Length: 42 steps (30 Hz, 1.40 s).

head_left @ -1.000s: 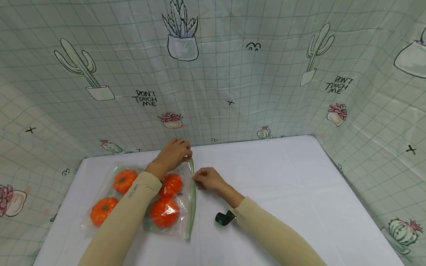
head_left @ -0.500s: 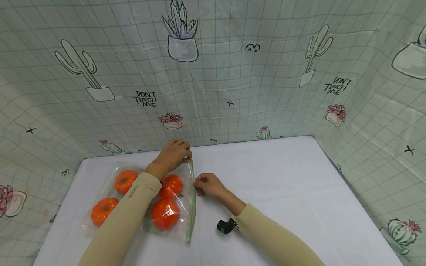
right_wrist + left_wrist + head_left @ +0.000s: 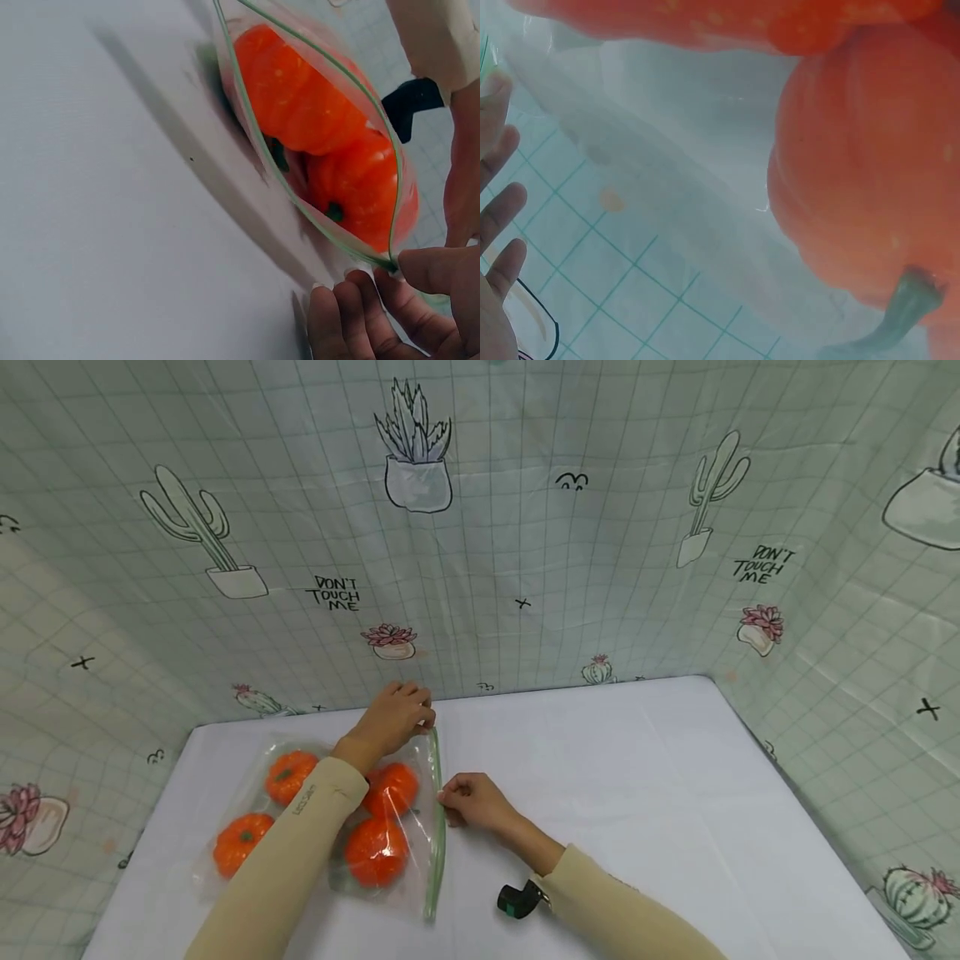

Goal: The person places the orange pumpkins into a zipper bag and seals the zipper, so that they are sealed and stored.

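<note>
A clear zip bag [image 3: 415,860] with a green zip strip [image 3: 436,868] lies on the table, toy pumpkins [image 3: 377,852] inside. My left hand [image 3: 393,714] pinches the strip's far end; its fingers show at the edge of the left wrist view beside the film. Lower along the strip, my right hand [image 3: 480,802] pinches the green edge between thumb and forefinger. In the right wrist view, the bag's mouth gapes beyond that pinch, with two orange pumpkins [image 3: 300,90] visible inside. More pumpkins [image 3: 240,842] lie under clear film at left; my forearm hides whether it is the same bag.
A white cloth covers the table [image 3: 600,777]. A grid-patterned curtain [image 3: 480,543] with cactus drawings hangs behind and at both sides. A black device [image 3: 519,900] sits at my right sleeve's cuff.
My right hand has slid down the green strip toward me, still pinching it. The left hand stays at the far end. The head view has tilted slightly up.
</note>
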Motion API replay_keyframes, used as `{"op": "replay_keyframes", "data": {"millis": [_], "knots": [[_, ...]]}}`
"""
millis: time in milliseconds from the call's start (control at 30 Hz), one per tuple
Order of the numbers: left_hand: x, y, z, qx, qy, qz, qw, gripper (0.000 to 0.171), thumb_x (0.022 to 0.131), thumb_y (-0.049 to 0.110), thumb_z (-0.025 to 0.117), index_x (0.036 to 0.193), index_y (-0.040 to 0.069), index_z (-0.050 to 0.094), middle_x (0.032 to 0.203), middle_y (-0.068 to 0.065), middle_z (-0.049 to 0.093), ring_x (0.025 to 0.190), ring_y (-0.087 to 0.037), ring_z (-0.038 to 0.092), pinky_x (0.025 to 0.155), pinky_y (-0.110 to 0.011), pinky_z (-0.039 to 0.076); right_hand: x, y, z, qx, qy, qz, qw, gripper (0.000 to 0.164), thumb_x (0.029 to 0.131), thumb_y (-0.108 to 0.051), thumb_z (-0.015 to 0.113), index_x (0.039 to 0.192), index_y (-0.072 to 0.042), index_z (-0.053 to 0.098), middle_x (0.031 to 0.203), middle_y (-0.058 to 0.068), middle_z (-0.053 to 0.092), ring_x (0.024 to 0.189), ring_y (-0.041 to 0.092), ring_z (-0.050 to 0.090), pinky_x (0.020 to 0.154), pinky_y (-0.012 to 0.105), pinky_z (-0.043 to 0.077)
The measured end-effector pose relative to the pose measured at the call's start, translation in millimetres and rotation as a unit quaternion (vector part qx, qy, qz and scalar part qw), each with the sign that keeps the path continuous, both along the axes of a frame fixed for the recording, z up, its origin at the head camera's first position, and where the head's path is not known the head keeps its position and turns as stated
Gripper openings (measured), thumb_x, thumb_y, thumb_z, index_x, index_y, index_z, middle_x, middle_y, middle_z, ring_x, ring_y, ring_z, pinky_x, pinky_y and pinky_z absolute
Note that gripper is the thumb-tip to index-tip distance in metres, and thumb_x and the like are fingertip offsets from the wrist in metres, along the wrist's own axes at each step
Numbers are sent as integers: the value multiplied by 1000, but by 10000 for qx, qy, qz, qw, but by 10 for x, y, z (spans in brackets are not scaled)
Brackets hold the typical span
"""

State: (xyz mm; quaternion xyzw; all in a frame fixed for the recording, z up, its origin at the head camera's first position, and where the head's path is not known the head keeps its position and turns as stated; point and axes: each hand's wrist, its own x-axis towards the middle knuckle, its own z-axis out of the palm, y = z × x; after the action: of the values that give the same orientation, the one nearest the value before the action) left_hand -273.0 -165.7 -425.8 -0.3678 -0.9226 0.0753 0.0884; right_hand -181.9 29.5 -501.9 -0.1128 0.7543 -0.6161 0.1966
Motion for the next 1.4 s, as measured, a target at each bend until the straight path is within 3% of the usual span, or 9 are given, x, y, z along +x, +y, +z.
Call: {"op": "replay_keyframes", "data": {"millis": [267,800,1067,1400], "knots": [[-22,-25,-11,221,185,-60,9996,3,91,23,81,89,22,78,101,-1,64,102,-24,60,98,-44,50,93,7,1,49,-47,16,10000,16,101,-9,65,96,6,69,74,4,65,64,9,61,64,23,55],[-30,-44,-27,196,106,323,9992,4,93,24,79,91,20,78,111,-3,65,109,-26,60,101,-45,49,315,82,-45,5,-108,313,9995,16,101,-9,66,92,4,69,71,-1,61,63,8,61,62,22,55],[-21,-51,-37,375,61,389,9985,4,91,21,81,90,18,78,111,-4,65,108,-26,60,101,-46,49,399,102,-60,-13,-390,369,9986,15,102,-8,66,94,4,68,74,0,60,68,9,61,66,26,60],[-57,-59,-36,346,287,387,9982,5,92,21,80,89,19,79,113,-4,67,109,-26,59,101,-45,50,488,154,-22,-108,-574,464,9972,15,101,-7,67,92,5,67,74,0,61,65,9,63,65,27,61]]}}
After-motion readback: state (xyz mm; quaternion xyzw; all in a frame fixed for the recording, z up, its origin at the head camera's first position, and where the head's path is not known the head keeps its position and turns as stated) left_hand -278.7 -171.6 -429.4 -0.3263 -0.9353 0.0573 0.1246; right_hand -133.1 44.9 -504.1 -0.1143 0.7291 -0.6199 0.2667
